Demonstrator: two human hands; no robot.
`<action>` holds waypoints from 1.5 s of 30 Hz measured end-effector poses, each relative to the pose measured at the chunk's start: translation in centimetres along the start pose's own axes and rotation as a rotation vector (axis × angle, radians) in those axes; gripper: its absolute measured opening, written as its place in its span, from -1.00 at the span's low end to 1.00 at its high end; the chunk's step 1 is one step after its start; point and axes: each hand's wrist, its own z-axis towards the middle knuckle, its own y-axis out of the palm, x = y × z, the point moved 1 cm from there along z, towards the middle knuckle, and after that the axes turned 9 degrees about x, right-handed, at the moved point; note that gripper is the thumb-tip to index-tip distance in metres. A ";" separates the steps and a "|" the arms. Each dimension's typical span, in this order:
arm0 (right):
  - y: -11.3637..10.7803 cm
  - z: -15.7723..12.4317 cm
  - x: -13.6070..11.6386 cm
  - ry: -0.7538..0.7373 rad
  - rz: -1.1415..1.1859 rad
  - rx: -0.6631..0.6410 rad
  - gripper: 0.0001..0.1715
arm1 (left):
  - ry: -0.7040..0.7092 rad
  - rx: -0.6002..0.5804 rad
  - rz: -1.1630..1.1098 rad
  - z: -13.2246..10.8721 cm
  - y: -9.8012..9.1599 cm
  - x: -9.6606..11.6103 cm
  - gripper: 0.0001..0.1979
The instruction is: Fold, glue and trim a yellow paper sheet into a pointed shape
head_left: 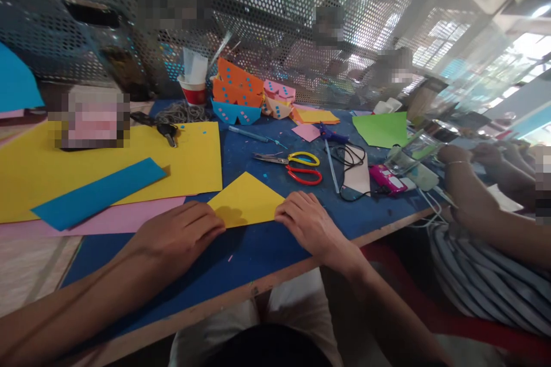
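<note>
Both hands are at a folded-looking yellow triangle [247, 200], which lies on the blue tabletop [202, 275] near the front edge, its point facing away from the person. The left hand [185, 232] has its fingers curled and drawn together, holding the triangle's left corner; the right hand [307, 223] pinches the right corner, its fingers bent and nearly closed.

Just beyond the paper lie scissors [283, 161] with one yellow and one red handle, the red one close to the right hand. They are the nearest obstacle on the far side. To the left, a large yellow sheet [193, 160] overlaps a pink sheet [146, 215], whose end comes up beside the left hand; whether they touch is hard to tell. A blue strip [99, 194] lies across both sheets, and keys [171, 136] rest on the yellow one.

Farther back are a tangle of grey string [185, 112], a red-and-white cup [193, 94] and dotted paper shapes, orange [239, 92] and blue [237, 113] among them. Right of the scissors, a glue gun [334, 135] trails a loose black cord [364, 157] near a clear stick [331, 166]. A green sheet [383, 129] lies behind. At the far right, another person's arm [473, 198] reaches over the table.
</note>
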 end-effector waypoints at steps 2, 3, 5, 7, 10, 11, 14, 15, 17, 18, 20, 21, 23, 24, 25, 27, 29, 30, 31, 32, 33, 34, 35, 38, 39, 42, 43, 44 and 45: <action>0.0 0.2 0.1 0.023 0.013 -0.003 -0.73 | -0.044 -0.024 -0.023 -0.3 0.1 -0.4 -0.49; 0.0 0.2 0.2 0.038 0.018 -0.005 -0.73 | -0.053 -0.039 -0.032 -0.4 0.1 -0.5 -0.50; 0.0 0.4 0.3 0.070 0.031 -0.012 -0.74 | -0.064 -0.045 -0.024 -0.5 0.1 -0.5 -0.47; 0.0 0.5 0.3 0.103 0.050 -0.015 -0.77 | -0.095 -0.043 0.013 -0.5 0.0 -0.5 -0.41; 0.1 0.7 0.4 0.170 0.082 -0.013 -0.80 | -0.134 -0.059 0.043 -0.1 -0.2 -0.6 -0.35; 0.1 0.7 0.4 0.193 0.091 -0.013 -0.81 | -0.136 -0.069 0.036 0.1 -0.3 -0.6 -0.33; 0.3 0.7 0.6 0.236 0.113 -0.010 -0.81 | -0.151 -0.084 0.008 0.6 -0.8 -1.0 -0.31; 0.3 0.7 0.7 0.244 0.114 -0.004 -0.80 | -0.159 -0.085 -0.002 0.7 -0.9 -1.1 -0.32; 0.4 0.6 0.8 0.260 0.107 0.013 -0.77 | -0.178 -0.096 -0.033 0.8 -1.2 -1.4 -0.32; 0.5 0.6 0.9 0.268 0.104 0.021 -0.75 | -0.192 -0.105 -0.049 0.7 -1.3 -1.5 -0.33; 0.7 0.5 1.1 0.283 0.102 0.033 -0.73 | -0.231 -0.136 -0.074 0.4 -1.3 -1.8 -0.36; 0.7 0.4 1.1 0.288 0.104 0.037 -0.72 | -0.255 -0.149 -0.072 0.2 -1.4 -2.0 -0.38; 0.8 0.3 1.2 0.296 0.114 0.041 -0.73 | -0.304 -0.171 -0.037 -0.3 -1.4 -2.3 -0.44; 0.9 0.3 1.2 0.300 0.122 0.040 -0.74 | -0.324 -0.181 -0.015 -0.5 -1.4 -2.3 -0.46; 0.9 0.2 1.2 0.303 0.131 0.040 -0.76 | -0.341 -0.186 0.008 -0.6 -1.5 -2.3 -0.48; 0.9 0.0 1.3 0.310 0.145 0.049 -0.80 | -0.375 -0.198 0.048 -0.7 -1.7 -2.2 -0.50; 0.9 -0.1 1.4 0.321 0.145 0.066 -0.82 | -0.411 -0.203 0.070 -0.7 -1.9 -2.1 -0.53; 0.9 -0.2 1.4 0.328 0.143 0.072 -0.82 | -0.427 -0.211 0.070 -0.7 -2.0 -2.2 -0.55; 0.9 -0.2 1.4 0.335 0.141 0.073 -0.81 | -0.437 -0.224 0.059 -0.7 -2.1 -2.3 -0.57; 0.9 -0.2 1.5 0.340 0.143 0.072 -0.81 | -0.445 -0.240 0.040 -0.7 -2.2 -2.5 -0.60; 0.9 -0.2 1.5 0.346 0.146 0.070 -0.81 | -0.456 -0.258 0.017 -0.8 -2.3 -2.8 -0.62; 0.9 -0.2 1.5 0.351 0.150 0.067 -0.80 | -0.468 -0.274 -0.001 -0.8 -2.3 -3.1 -0.65; 0.8 -0.2 1.6 0.357 0.154 0.065 -0.80 | -0.481 -0.286 -0.013 -0.9 -2.3 -3.3 -0.66; 0.8 -0.2 1.7 0.364 0.175 0.056 -0.78 | -0.482 -0.293 -0.031 -1.1 -2.3 -3.7 -0.63; 0.8 -0.2 1.8 0.361 0.184 0.059 -0.77 | -0.477 -0.284 -0.029 -1.1 -2.4 -3.8 -0.60; 0.7 -0.3 1.9 0.350 0.200 0.069 -0.76 | -0.539 -0.308 -0.053 -0.7 -2.5 -3.8 -0.58; 0.7 -0.3 2.0 0.350 0.201 0.069 -0.76 | -0.592 -0.349 -0.076 -0.4 -2.5 -3.9 -0.60; 0.6 -0.3 2.0 0.353 0.200 0.065 -0.76 | -0.650 -0.407 -0.111 -0.1 -2.6 -4.0 -0.62; 0.6 -0.4 2.1 0.355 0.198 0.060 -0.77 | -0.709 -0.461 -0.141 0.2 -2.6 -4.1 -0.63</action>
